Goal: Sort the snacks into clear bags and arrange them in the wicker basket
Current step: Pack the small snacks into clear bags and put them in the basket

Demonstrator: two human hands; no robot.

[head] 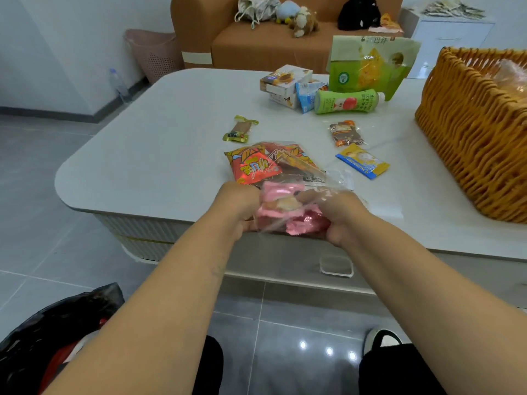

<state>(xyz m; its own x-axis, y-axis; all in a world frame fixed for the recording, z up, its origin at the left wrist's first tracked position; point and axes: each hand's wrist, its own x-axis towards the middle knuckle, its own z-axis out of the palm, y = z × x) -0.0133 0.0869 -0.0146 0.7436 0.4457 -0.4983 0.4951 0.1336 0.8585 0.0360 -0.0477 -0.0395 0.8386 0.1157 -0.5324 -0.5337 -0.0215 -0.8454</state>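
Pink wrappers (288, 208) near; orange-red packet (252, 166) behind; green bottle (346, 101) and green bag (368, 67) far; orange wicker basket (473, 132) right; white table (159, 143).

Legible markings on the snack packaging, head view.

The green bottle (346, 101), lying on its side on the table, carries "100%" near its cap end; the smaller characters beside it are too blurred to read. The tall green bag (352, 70) shows the character "巴" along its top edge, followed by a second character that cannot be made out. The orange snack packet (251, 166) bears large yellow characters, seen inverted and not legible. The blue-and-yellow sachet (362, 161) has a white line of print along its blue band, too small to read.
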